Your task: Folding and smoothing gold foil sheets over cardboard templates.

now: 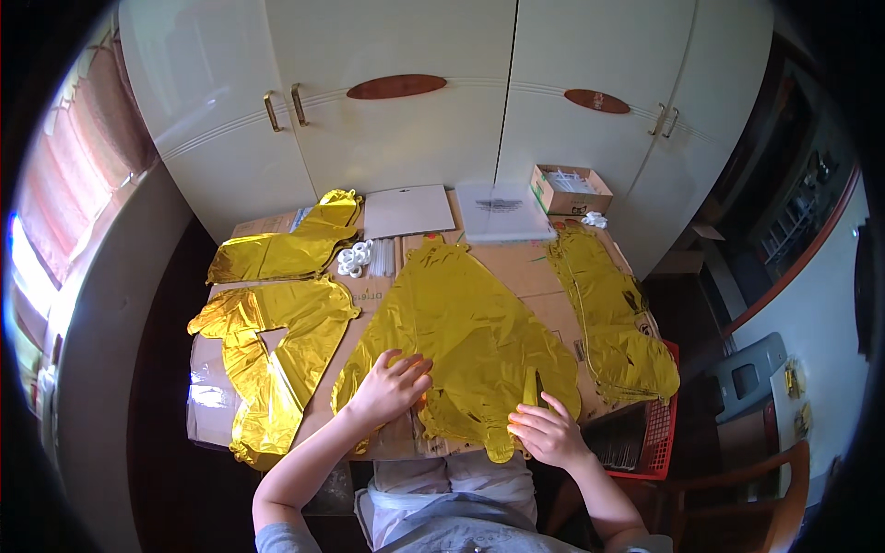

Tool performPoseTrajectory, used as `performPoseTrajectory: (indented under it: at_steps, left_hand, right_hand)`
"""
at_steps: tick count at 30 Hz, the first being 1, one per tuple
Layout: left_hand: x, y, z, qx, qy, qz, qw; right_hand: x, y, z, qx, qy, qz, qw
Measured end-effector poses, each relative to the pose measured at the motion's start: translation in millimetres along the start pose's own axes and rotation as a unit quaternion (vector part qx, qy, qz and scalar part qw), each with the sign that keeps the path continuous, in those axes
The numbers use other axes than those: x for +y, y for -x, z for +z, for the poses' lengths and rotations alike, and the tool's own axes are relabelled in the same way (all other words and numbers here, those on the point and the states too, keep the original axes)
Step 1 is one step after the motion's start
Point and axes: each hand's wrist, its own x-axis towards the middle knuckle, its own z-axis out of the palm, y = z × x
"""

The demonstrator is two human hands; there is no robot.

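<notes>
A large, uninflated gold foil balloon point(461, 323) lies flat in the middle of the cardboard-covered table, its wide end toward me. On its near left part rests my left hand point(395, 385), fingers loosely bent and spread over the foil. My right hand point(550, 433) is at the balloon's near right edge, beside a narrow slit. Its fingers are stretched and apart, touching the foil; the thumb is mostly hidden. To the left lie two more flat foil balloons, a near one point(313, 323) and a far one point(290, 249). Another foil balloon point(604, 313) stretches along the right side.
White rings point(354, 259) and clear straws point(382, 258) sit behind the middle balloon. Farther back are a grey board point(409, 210), a stack of clear plastic bags point(504, 212) and a small carton point(573, 201). A red basket point(659, 442) and wooden chair point(784, 479) stand at the right.
</notes>
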Motion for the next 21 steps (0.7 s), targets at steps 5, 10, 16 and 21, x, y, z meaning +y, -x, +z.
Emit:
performPoseTrajectory:
  at_steps: [5,10,16,21]
  left_hand:
    - [0.4,1.1,0.7,0.0,0.002,-0.002,1.0]
    - [0.5,-1.7,-1.3,0.003,0.017,-0.005,1.0]
    - [0.6,-3.2,-1.3,-0.003,0.032,-0.005,0.999]
    - [-2.5,-21.0,-4.3,0.006,0.035,-0.029,0.999]
  right_hand:
    - [0.1,-0.5,1.2,-0.01,-0.008,0.003,1.0]
    - [1.2,-0.6,0.0,-0.017,-0.006,0.01,1.0]
    - [3.5,1.4,2.0,-0.021,-0.018,0.017,0.999]
    - [3.4,1.4,3.4,-0.023,-0.026,0.021,0.999]
